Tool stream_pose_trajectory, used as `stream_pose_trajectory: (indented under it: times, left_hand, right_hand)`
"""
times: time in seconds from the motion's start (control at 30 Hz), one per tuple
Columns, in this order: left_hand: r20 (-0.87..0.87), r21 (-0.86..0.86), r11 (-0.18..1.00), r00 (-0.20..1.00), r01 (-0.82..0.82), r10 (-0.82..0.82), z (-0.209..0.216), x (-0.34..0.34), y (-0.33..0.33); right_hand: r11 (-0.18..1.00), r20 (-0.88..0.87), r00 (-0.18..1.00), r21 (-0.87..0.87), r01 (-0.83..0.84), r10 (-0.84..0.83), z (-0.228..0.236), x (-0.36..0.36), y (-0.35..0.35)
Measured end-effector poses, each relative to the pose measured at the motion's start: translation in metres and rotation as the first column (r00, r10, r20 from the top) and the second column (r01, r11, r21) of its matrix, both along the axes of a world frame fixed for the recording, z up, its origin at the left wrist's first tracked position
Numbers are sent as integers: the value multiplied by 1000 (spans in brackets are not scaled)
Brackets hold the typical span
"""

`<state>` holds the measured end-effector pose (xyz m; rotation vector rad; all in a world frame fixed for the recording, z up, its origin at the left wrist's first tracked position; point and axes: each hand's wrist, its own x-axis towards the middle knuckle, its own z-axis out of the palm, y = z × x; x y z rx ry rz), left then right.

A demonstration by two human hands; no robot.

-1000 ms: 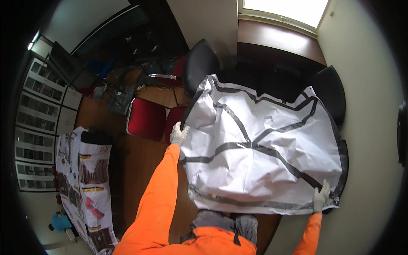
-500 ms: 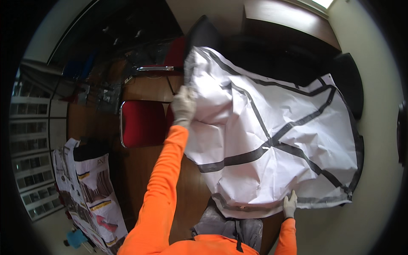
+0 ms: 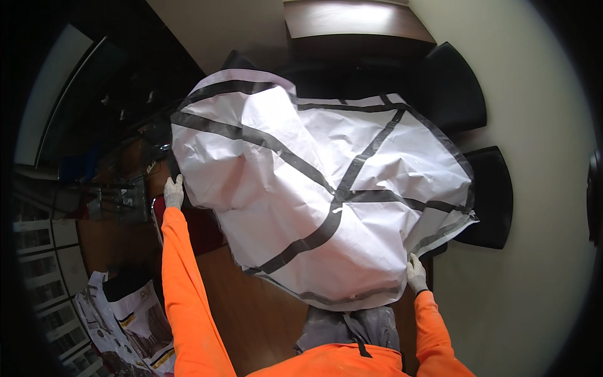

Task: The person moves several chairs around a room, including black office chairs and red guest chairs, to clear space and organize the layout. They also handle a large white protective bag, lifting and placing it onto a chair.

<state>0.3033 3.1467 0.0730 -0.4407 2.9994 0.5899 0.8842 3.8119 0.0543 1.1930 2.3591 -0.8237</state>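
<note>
A large white plastic sheet [image 3: 270, 207], creased and bulging, spreads before me. Dark tape strips run along its borders and cross near its middle. My left hand [image 3: 174, 190], in a pale work glove, is closed on the sheet's left edge. At the near right edge my gloved right hand [image 3: 415, 274] grips the sheet's border, its thumb on top. Toward the far left the sheet rises and folds over itself. What lies beneath it is hidden.
Black chairs [image 3: 487, 198] stand along the right and far sides. A brown wooden cabinet [image 3: 358, 24] is at the back. A red chair [image 3: 204, 229] shows partly under the sheet's left side. Printed sheets [image 3: 135, 323] hang at lower left, beside white-framed panes [image 3: 38, 295].
My left hand has swung out to the left with the sheet's edge, spreading the sheet that way over the red chair. My view has turned, and my right hand still holds the near edge.
</note>
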Motion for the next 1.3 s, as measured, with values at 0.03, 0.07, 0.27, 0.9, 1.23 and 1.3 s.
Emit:
stream_pose_trajectory:
  times: [0.03, 0.07, 0.27, 0.9, 1.23, 1.3]
  left_hand:
    - [-38, -14, 1000, 999, 19, -20, -4, 5, 6]
    - [-55, -12, 1000, 998, -7, 7, -5, 11, 11]
    - [-303, 194, 981, 950, -17, 76, 3, 104, 89]
    - [89, -78, 694, 698, 716, -710, -4, 620, 447]
    - [-66, -230, 787, 797, 573, -600, -29, 592, 456]
    - [-76, -260, 794, 809, 549, -583, -23, 585, 463]
  right_hand:
    - [999, -69, 997, -7, -43, 43, -4, 8, 6]
    - [996, -93, 994, -50, -67, 62, -4, 10, 14]
    - [986, -162, 981, -140, 85, -108, -21, 19, 87]
    - [695, -387, 596, -196, 692, -703, -125, 61, 433]
    - [848, -531, 760, 133, 513, -375, -42, 85, 408]
    - [898, -381, 861, 146, 416, -337, -46, 98, 425]
